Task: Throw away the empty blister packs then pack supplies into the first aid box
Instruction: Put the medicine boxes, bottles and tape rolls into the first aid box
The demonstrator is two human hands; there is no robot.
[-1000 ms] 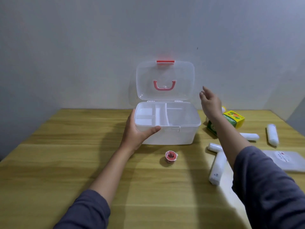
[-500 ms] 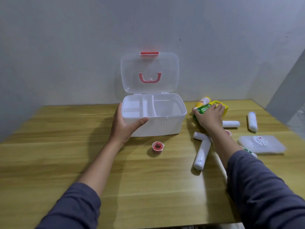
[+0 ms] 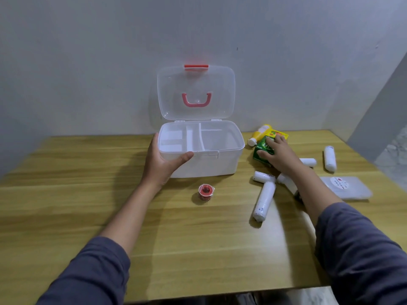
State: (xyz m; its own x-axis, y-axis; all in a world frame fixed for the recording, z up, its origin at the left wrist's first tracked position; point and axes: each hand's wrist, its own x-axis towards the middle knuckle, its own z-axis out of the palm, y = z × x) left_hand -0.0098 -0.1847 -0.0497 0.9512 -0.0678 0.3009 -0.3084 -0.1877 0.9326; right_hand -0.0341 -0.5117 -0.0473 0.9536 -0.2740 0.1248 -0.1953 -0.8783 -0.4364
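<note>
Open translucent white plastic first aid box (image 3: 204, 148) sits at the wooden table's (image 3: 88, 194) far edge.
Left hand (image 3: 161, 164) grips its front-left corner; right hand (image 3: 280, 154) clasps the green-and-yellow cardboard carton (image 3: 262, 148) just beside it.

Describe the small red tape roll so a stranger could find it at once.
Start at the open first aid box at the back of the wooden table. Just in front of it, nearer the camera, sits the small tape roll, alone between the two forearms. It is the only red, round thing; the other rolls are long and white.
</note>
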